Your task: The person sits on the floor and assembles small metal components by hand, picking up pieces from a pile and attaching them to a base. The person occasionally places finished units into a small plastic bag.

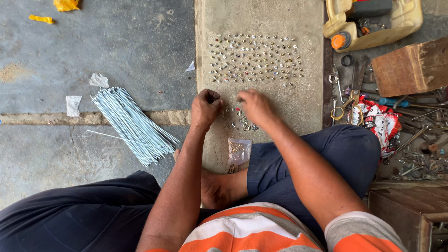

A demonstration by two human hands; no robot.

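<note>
Many small metal nipples (254,59) stand in neat rows on a grey board (261,18) on the floor. A loose heap of the same small parts (242,122) lies nearer to me. My left hand (205,108) hovers at the heap's left edge with its fingers curled in; whether it holds a part is hidden. My right hand (255,106) rests over the heap, fingertips pinched down at the small parts. A small clear plastic bag (239,150) with more parts lies on the board by my bare foot (219,189).
A bundle of thin silver spokes (133,123) lies on the concrete to the left. On the right are scissors (350,100), a cut yellow jug (373,21) of tools, a wooden block (413,67), a red-white packet (382,122) and scattered hand tools.
</note>
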